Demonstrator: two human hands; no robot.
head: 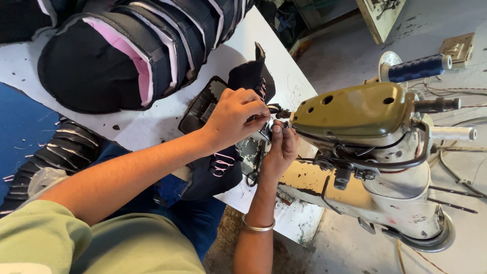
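My left hand [237,117] reaches in from the lower left, its fingers curled and pinched on the edge of a black padded fabric piece [218,175] with pink stitching, right at the needle end of an olive-green sewing machine [355,109]. My right hand [282,146], with a metal bangle [257,226] on the wrist, comes up from below. Its fingertips are pressed together against the needle area under the machine's head. What those fingertips hold is hidden. The black piece lies under both hands on the white table [152,124].
A big stack of black padded pieces with pink and white edging [127,56] fills the table's far left. More striped black pieces [61,152] hang off its near edge. A blue thread spool [418,67] stands on the machine. Bare concrete floor [345,248] lies to the right.
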